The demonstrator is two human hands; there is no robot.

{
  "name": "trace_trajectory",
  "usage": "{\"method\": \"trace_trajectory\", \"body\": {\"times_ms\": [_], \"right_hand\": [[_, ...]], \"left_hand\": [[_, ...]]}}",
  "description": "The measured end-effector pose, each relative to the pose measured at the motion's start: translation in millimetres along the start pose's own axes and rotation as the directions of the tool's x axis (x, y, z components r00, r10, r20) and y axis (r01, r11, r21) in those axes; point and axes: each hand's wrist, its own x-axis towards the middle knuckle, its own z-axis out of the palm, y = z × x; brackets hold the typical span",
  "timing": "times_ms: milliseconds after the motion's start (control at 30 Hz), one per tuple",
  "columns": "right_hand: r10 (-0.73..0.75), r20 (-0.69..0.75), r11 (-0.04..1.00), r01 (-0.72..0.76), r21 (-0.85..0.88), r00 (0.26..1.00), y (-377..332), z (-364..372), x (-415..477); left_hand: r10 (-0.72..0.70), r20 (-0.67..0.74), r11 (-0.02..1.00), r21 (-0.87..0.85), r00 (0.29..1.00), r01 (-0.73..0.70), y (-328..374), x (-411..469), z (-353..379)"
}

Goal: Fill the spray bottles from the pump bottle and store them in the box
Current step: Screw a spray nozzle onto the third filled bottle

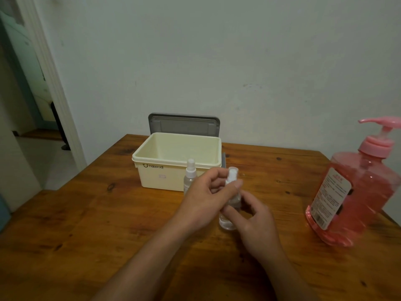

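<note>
A small clear spray bottle (229, 218) stands upright on the wooden table (108, 224) in front of me. My left hand (206, 198) pinches its white spray top between thumb and fingers. My right hand (253, 216) curls round the bottle's body from the right. A second clear spray bottle (190, 175) stands upright just behind my left hand, against the front wall of the cream box (156, 170). The box is open and looks empty. A large pink pump bottle (355, 183) stands at the right, apart from both hands.
The box's grey lid (184, 123) leans upright behind it against the wall. The table's left edge runs diagonally, with a doorway and floor beyond. The pump bottle stands close to the table's right edge.
</note>
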Motion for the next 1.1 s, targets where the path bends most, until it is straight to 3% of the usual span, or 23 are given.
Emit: {"method": "trace_trajectory", "body": {"times_ms": [133, 400, 600, 867, 1100], "right_hand": [[-0.009, 0.010, 1.000, 0.009, 0.004, 1.000, 1.1, 1.0, -1.1], [-0.028, 0.012, 1.000, 0.028, -0.001, 1.000, 1.0, -0.2, 0.2], [-0.020, 0.025, 0.999, 0.019, 0.037, 0.999, 1.8, -0.3, -0.2], [-0.064, 0.005, 0.997, 0.064, 0.032, 0.998, 0.3, -0.2, 0.3], [-0.064, -0.003, 0.997, 0.064, 0.033, 0.998, 1.0, 1.2, -0.5]], "left_hand": [[0.021, -0.078, 1.000, 0.013, 0.997, -0.020, -1.2, 1.9, 0.1], [0.015, 0.011, 1.000, -0.024, 1.000, -0.015, -3.2, -1.4, -0.6], [0.054, -0.082, 0.995, 0.084, 0.995, -0.047, -0.6, 2.0, 1.5], [0.038, -0.032, 0.999, -0.004, 0.999, -0.038, -1.3, -3.7, 4.0], [0.058, -0.084, 0.995, 0.080, 0.995, -0.051, -0.8, 0.0, 1.3]]}}
